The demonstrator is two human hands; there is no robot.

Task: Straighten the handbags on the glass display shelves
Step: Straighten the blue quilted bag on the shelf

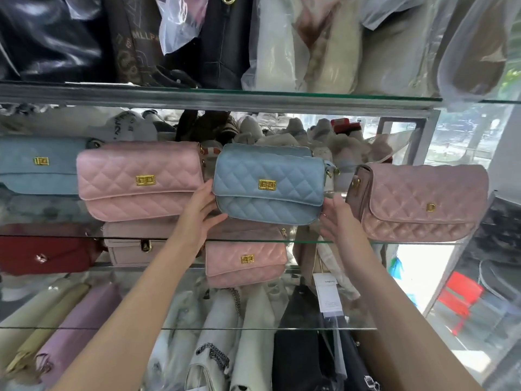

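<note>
A light blue quilted handbag (pixel 267 183) with a gold clasp stands on the middle glass shelf (pixel 352 242), tilted slightly down to the right. My left hand (pixel 201 211) grips its lower left corner and my right hand (pixel 337 217) holds its lower right end. A pink quilted handbag (pixel 138 179) sits just to its left. A dusty-rose quilted handbag (pixel 420 203) stands to its right, angled. Another light blue handbag (pixel 36 165) is at the far left.
Below are a pink quilted bag (pixel 245 259), a beige bag (pixel 135 244) and a dark red bag (pixel 45 249). The upper glass shelf (pixel 225 98) carries dark bags and plastic-wrapped ones. Wrapped bags crowd the back and the bottom shelf. A red stool (pixel 459 297) stands outside at right.
</note>
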